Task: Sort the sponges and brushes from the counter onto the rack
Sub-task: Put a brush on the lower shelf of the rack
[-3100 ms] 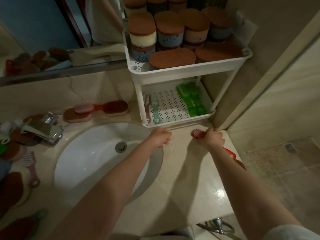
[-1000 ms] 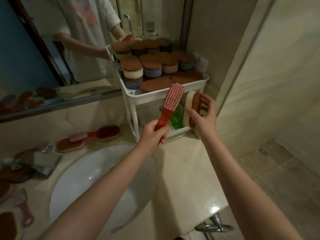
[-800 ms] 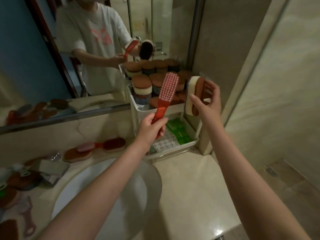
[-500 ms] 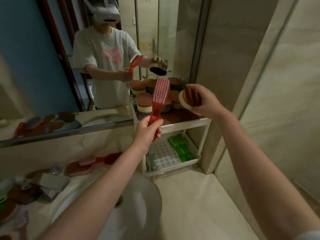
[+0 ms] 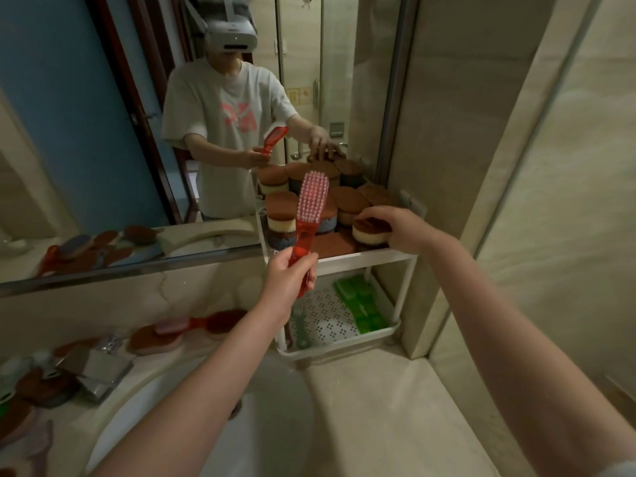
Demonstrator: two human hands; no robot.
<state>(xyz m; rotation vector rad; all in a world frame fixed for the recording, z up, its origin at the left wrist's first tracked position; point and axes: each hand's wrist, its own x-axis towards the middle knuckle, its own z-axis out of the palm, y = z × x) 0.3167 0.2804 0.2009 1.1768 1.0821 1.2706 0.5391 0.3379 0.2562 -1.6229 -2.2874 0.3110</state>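
At the lower left of the frame, brown sponges (image 5: 155, 339) and a pink brush (image 5: 175, 326) lie on the surface (image 5: 361, 407) beside the basin, not yet sorted. In the centre, the left hand (image 5: 289, 280) has its fingers wrapped round the handle of a red brush (image 5: 309, 208), held in the air in front of the rack (image 5: 361, 261). Its long axis runs almost straight up the frame, with the head at the top leaning slightly right and the pale bristles facing the camera. It looks like light, stiff plastic with a smooth handle that could slip, so the handle's narrow lower end is the sensible place to grip. To the right, the right hand (image 5: 399, 228) curls over a sponge (image 5: 370, 234) at the front right corner of the rack's top tier, among the sponges stacked there. Whether it already rests on them cannot be told. It lies flat, brown face up and pale foam beneath, its long axis running across the frame. It is probably soft, light and squashy, and best held gently by its sides.
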